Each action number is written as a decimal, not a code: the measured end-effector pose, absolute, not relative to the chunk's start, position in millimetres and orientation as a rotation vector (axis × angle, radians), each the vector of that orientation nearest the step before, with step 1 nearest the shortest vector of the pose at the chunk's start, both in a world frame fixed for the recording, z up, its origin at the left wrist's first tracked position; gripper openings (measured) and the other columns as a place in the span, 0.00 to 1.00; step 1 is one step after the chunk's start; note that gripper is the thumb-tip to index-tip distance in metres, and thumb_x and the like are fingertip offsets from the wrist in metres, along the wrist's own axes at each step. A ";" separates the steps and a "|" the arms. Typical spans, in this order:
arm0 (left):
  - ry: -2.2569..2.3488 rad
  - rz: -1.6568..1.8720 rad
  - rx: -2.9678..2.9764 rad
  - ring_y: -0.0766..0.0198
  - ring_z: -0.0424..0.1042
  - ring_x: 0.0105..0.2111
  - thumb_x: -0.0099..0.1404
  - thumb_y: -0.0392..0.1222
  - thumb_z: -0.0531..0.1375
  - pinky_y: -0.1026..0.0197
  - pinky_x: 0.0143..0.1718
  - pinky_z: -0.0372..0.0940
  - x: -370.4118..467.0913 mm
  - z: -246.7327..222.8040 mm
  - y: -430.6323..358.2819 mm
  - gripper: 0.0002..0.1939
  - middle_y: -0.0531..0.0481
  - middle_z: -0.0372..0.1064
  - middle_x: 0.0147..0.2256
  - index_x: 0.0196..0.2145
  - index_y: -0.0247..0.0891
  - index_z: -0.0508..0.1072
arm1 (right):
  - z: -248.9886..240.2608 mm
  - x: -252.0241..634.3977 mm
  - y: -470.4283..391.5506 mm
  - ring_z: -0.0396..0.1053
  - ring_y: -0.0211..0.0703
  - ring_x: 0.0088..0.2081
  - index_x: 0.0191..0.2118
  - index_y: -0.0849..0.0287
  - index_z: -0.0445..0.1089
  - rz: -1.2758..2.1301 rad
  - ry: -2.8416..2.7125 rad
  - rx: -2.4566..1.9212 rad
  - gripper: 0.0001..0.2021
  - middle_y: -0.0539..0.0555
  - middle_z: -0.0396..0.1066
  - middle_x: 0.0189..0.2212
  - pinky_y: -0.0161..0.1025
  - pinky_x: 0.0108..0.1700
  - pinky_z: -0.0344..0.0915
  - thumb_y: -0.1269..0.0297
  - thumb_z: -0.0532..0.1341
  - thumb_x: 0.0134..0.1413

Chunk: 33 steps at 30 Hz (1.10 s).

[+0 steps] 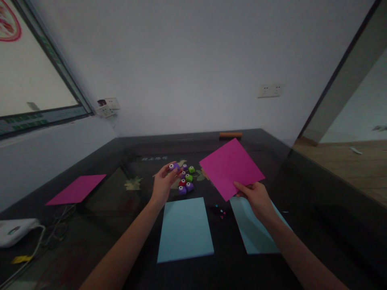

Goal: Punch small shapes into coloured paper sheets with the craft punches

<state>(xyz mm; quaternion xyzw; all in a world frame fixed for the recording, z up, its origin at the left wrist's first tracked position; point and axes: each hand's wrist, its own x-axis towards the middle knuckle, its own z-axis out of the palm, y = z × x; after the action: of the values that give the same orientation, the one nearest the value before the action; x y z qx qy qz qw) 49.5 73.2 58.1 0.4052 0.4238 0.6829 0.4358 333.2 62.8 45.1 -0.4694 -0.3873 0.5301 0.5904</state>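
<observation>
My left hand point(163, 182) is closed on a small purple toy with a round white eye point(174, 166), raised beside a cluster of similar toys point(189, 177) in purple, green and red on the dark table. Between thumb and fingers, my right hand point(254, 197) grips a magenta square sheet point(231, 167) by its near corner, tilted above the table. A light blue sheet point(186, 229) lies flat in front of me. Another light blue sheet point(252, 231) lies partly under my right hand and forearm. Tiny coloured bits point(221, 212) are scattered between the two blue sheets.
A second magenta sheet point(77, 189) lies at the left of the table point(121, 229). Near it are a white device point(18, 231) and its cable. A brown roll point(230, 135) rests at the far edge, against the wall side. Wall sockets point(269, 91) are above.
</observation>
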 end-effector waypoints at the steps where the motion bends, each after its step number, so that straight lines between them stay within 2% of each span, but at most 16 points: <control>1: 1.020 1.691 0.983 0.59 0.75 0.40 0.51 0.41 0.68 0.56 0.46 0.68 52.4 60.3 71.3 0.22 0.46 0.73 0.42 0.44 0.36 0.72 | 44.9 333.0 62.8 0.67 0.36 0.17 0.27 0.65 0.73 1.243 -0.900 -1.082 0.16 0.52 0.73 0.19 0.33 0.20 0.67 0.63 0.73 0.29; 9: 0.897 1.494 0.835 0.66 0.74 0.37 0.56 0.32 0.64 0.64 0.42 0.69 73.2 66.0 57.8 0.21 0.47 0.74 0.40 0.49 0.38 0.70 | 44.4 332.1 62.5 0.69 0.36 0.19 0.28 0.64 0.73 1.296 -0.848 -1.018 0.15 0.53 0.74 0.22 0.32 0.20 0.69 0.65 0.74 0.29; 13: 0.886 1.331 0.812 0.65 0.74 0.35 0.61 0.34 0.61 0.61 0.40 0.70 84.6 72.2 49.0 0.17 0.45 0.74 0.38 0.49 0.36 0.71 | 45.7 333.0 63.0 0.69 0.35 0.20 0.29 0.65 0.73 1.301 -0.849 -1.011 0.16 0.53 0.75 0.24 0.30 0.20 0.70 0.65 0.74 0.29; 16: 0.887 1.267 0.821 0.66 0.73 0.34 0.63 0.36 0.59 0.64 0.37 0.69 92.4 74.4 43.8 0.16 0.45 0.74 0.39 0.50 0.37 0.71 | 46.2 333.5 63.4 0.69 0.35 0.20 0.30 0.64 0.73 1.291 -0.844 -0.997 0.17 0.52 0.75 0.24 0.30 0.20 0.70 0.65 0.74 0.28; 19: 0.907 1.206 0.870 0.66 0.72 0.33 0.61 0.39 0.61 0.66 0.31 0.67 99.6 72.5 39.1 0.19 0.44 0.73 0.40 0.51 0.38 0.71 | 46.4 333.5 63.3 0.70 0.36 0.20 0.29 0.64 0.73 1.290 -0.840 -0.989 0.17 0.52 0.74 0.23 0.31 0.20 0.70 0.65 0.74 0.28; 22: 0.961 1.119 0.950 0.64 0.72 0.35 0.58 0.43 0.64 0.65 0.30 0.64 108.6 66.4 33.2 0.25 0.45 0.73 0.41 0.53 0.41 0.68 | 46.6 333.1 62.6 0.70 0.35 0.20 0.29 0.64 0.73 1.293 -0.838 -0.989 0.17 0.52 0.74 0.23 0.31 0.20 0.70 0.65 0.74 0.29; 24: 0.991 1.086 0.968 0.62 0.71 0.37 0.55 0.44 0.66 0.65 0.31 0.63 116.2 60.8 28.2 0.24 0.44 0.73 0.41 0.50 0.40 0.68 | 47.3 332.7 61.6 0.70 0.35 0.20 0.29 0.65 0.72 1.296 -0.840 -0.992 0.17 0.52 0.74 0.23 0.30 0.20 0.70 0.64 0.74 0.29; 28: 0.999 1.076 0.966 0.63 0.70 0.35 0.53 0.44 0.67 0.66 0.31 0.61 130.7 52.0 17.1 0.17 0.46 0.73 0.38 0.39 0.37 0.71 | 51.4 331.0 57.4 0.70 0.36 0.20 0.29 0.65 0.72 1.304 -0.824 -0.985 0.18 0.53 0.75 0.24 0.31 0.21 0.71 0.63 0.74 0.28; 33: 1.000 1.086 0.970 0.61 0.70 0.37 0.52 0.44 0.68 0.63 0.34 0.64 136.5 56.2 3.6 0.17 0.48 0.71 0.37 0.39 0.39 0.72 | 60.8 327.1 48.6 0.72 0.38 0.24 0.32 0.64 0.72 1.336 -0.834 -0.967 0.18 0.53 0.76 0.26 0.34 0.25 0.74 0.64 0.73 0.31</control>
<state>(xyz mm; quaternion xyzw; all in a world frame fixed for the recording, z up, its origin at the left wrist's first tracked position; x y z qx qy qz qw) 136.5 3.6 56.2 0.4245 0.4377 0.4750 0.6345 327.1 48.6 60.8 -0.4176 -0.3602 0.5768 0.6027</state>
